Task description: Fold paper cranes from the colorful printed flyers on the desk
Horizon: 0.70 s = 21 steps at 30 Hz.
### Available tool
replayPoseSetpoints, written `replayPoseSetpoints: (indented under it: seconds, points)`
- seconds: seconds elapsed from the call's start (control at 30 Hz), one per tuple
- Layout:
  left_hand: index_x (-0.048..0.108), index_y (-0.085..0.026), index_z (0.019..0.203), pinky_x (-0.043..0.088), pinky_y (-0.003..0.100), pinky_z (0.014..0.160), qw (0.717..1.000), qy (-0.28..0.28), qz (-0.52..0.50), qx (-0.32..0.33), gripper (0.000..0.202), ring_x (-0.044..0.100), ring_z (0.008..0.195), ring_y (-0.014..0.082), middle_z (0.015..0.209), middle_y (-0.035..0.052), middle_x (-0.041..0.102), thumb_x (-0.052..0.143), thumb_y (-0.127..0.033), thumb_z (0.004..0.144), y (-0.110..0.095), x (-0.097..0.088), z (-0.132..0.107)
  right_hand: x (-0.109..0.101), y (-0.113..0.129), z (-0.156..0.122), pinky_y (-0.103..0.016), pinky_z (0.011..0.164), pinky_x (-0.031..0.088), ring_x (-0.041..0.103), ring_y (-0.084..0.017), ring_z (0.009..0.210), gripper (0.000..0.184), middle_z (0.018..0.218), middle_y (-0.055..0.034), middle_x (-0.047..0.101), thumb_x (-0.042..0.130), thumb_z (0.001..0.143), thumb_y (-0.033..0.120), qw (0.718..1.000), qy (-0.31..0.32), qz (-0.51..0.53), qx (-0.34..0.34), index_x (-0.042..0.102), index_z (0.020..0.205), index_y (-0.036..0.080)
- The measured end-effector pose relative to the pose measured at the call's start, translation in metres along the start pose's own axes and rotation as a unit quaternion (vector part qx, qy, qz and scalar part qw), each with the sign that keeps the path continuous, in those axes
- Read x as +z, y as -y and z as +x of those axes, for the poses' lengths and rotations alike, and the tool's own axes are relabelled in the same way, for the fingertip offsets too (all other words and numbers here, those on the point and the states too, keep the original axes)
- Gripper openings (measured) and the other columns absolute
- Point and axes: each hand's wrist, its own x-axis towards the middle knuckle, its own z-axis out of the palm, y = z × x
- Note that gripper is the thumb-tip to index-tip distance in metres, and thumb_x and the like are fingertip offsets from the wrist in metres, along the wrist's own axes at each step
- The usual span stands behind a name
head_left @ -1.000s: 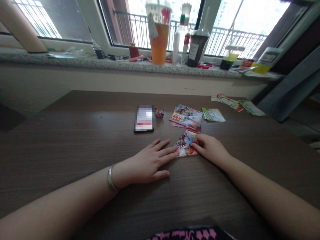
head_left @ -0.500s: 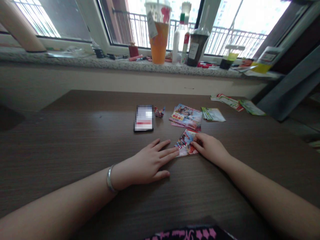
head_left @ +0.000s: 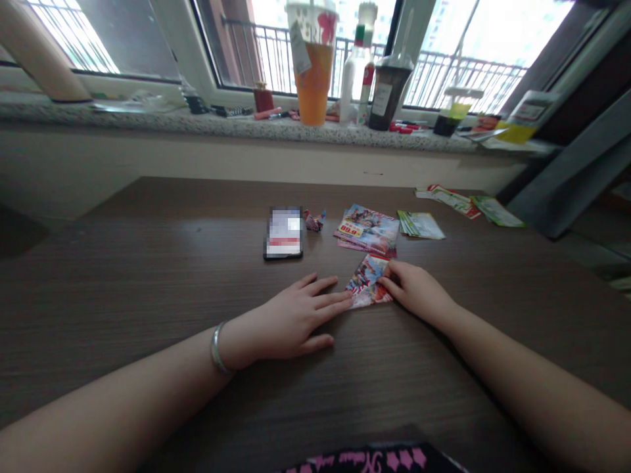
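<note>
A small folded piece of colourful printed paper point(head_left: 365, 282) lies on the dark wooden table point(head_left: 148, 263). My left hand point(head_left: 290, 322) rests flat on the table, fingers stretched out, fingertips touching the paper's left edge. A silver bangle sits on that wrist. My right hand point(head_left: 417, 292) has its fingers curled and pressed on the paper's right side.
A phone point(head_left: 284, 232) lies beyond my hands, beside a small crumpled folded paper point(head_left: 314, 221). A stack of colourful leaflets point(head_left: 369, 230), green leaflets point(head_left: 420, 225) and more papers point(head_left: 446, 198) lie further right. Cups and bottles stand on the windowsill point(head_left: 197, 125).
Almost nothing has moved; my right hand's fingers have shifted slightly on the folded paper and the view has drifted a little.
</note>
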Motion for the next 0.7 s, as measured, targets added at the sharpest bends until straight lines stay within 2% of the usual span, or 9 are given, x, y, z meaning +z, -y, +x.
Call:
replayPoseSetpoints:
  seconds: [0.23,0.4,0.5,0.6,0.63,0.7]
  points:
    - [0.031,-0.024,0.146,0.027,0.048,0.112,1.0,0.0,-0.014,0.028,0.061,0.033,0.137,0.0286,0.143,0.0068,0.047,0.054,-0.035,0.091,0.004,0.0,0.0,-0.004,-0.005,-0.001,-0.027,0.06,0.037,0.056,-0.017,0.067,0.017,0.077,-0.0035,0.062,0.051,0.089,0.032,1.0,0.016,-0.011,0.014,0.054,0.077,0.02]
    - [0.028,-0.027,0.147,0.024,0.049,0.113,0.999,-0.004,-0.032,0.027,0.065,0.03,0.139,0.0285,0.145,0.0049,0.044,0.056,-0.037,0.089,0.004,0.001,-0.001,-0.006,-0.01,-0.001,-0.027,0.061,0.039,0.058,-0.018,0.072,0.017,0.082,-0.004,0.065,0.051,0.09,0.034,0.999,0.032,-0.012,0.021,0.059,0.082,0.021]
    - [0.027,-0.028,0.147,0.023,0.051,0.114,0.999,0.005,-0.034,0.028,0.065,0.028,0.14,0.0296,0.147,0.0041,0.042,0.055,-0.039,0.09,0.003,0.0,0.0,-0.005,-0.01,-0.003,-0.029,0.064,0.042,0.058,-0.019,0.072,0.015,0.084,-0.005,0.065,0.053,0.088,0.034,0.999,-0.008,-0.034,0.019,0.059,0.086,0.021]
    - [0.026,-0.028,0.148,0.023,0.052,0.113,0.999,0.016,-0.025,0.024,0.064,0.026,0.14,0.0307,0.149,0.0028,0.039,0.054,-0.038,0.091,0.001,-0.001,0.001,-0.006,-0.004,-0.006,-0.035,0.081,0.044,0.058,-0.024,0.093,0.018,0.102,-0.0091,0.065,0.053,0.088,0.03,0.992,-0.094,-0.067,-0.056,0.06,0.099,0.019]
    - [0.025,-0.028,0.148,0.023,0.052,0.113,0.999,0.019,-0.021,0.023,0.065,0.026,0.14,0.031,0.149,0.0025,0.038,0.053,-0.038,0.091,0.001,-0.002,0.001,-0.006,0.0,-0.008,-0.037,0.087,0.042,0.056,-0.024,0.099,0.018,0.108,-0.009,0.064,0.052,0.089,0.029,0.987,-0.102,-0.069,-0.099,0.061,0.102,0.019]
    - [0.023,-0.028,0.149,0.022,0.052,0.113,0.999,0.022,-0.017,0.021,0.066,0.026,0.14,0.0313,0.15,0.0022,0.038,0.053,-0.038,0.091,0.0,-0.002,0.002,-0.008,0.009,-0.011,-0.039,0.095,0.038,0.054,-0.023,0.103,0.017,0.107,-0.0062,0.066,0.05,0.091,0.027,0.978,-0.094,-0.066,-0.175,0.064,0.098,0.022]
